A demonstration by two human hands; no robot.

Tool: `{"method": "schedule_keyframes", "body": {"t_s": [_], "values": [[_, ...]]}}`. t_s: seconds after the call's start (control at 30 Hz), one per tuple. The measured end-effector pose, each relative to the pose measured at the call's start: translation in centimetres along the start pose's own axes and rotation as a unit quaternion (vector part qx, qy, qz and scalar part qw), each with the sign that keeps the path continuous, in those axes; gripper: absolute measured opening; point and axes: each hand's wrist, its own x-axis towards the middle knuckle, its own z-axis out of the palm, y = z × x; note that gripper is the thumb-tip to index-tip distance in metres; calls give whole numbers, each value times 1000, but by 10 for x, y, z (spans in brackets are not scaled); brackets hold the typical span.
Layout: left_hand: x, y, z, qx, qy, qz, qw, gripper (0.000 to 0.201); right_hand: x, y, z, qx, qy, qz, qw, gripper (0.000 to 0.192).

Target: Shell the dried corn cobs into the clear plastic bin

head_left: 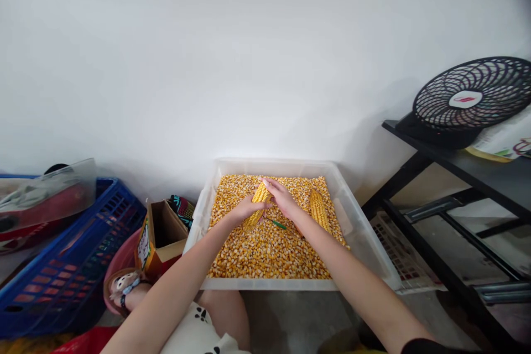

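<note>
Over a clear plastic bin (365, 254) of loose corn kernels (265, 260), I hold an ear of corn (261, 192) tilted between both hands. My left hand (245, 208) is closed round its lower part. Fingers of my right hand (282, 198) grip its upper right side, near the tip. Just below my left hand another stretch of yellow cob (251, 221) shows, partly covered. A small tool with a green handle (279, 224) lies on the kernels under my right hand. Toward the bin's right side rests a second ear of corn (318, 210), beyond my right forearm.
A blue plastic basket (70, 265) and an open cardboard box (164, 232) stand left of the bin. At right, a black folding frame (435, 166) carries a black fan (468, 97). A white wall (265, 66) rises behind the bin.
</note>
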Motion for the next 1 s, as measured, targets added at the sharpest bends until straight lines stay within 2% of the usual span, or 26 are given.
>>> {"method": "schedule_keyframes", "body": {"t_s": [0.07, 0.17, 0.27, 0.37, 0.57, 0.77, 1.0], "values": [[2, -2, -1, 24, 3, 22, 999, 32, -1, -1, 1, 5, -2, 9, 1000, 32], [7, -9, -3, 103, 40, 56, 992, 37, -1, -2, 1, 19, -7, 24, 999, 33], [10, -16, -7, 186, 72, 56, 978, 35, -2, -2, -1, 16, -16, 40, 999, 31], [11, -20, -8, 226, 77, 45, 970, 32, -2, -2, -3, -1, -26, 57, 998, 33], [9, -19, -9, 222, 61, 42, 972, 27, -4, -5, -5, -33, -39, 49, 997, 33], [9, -18, -9, 199, 59, 57, 977, 29, -3, -4, -5, -13, -45, 60, 997, 31], [4, -11, -7, 177, 48, 40, 982, 26, -4, -2, -8, -12, -60, 47, 997, 31]]}}
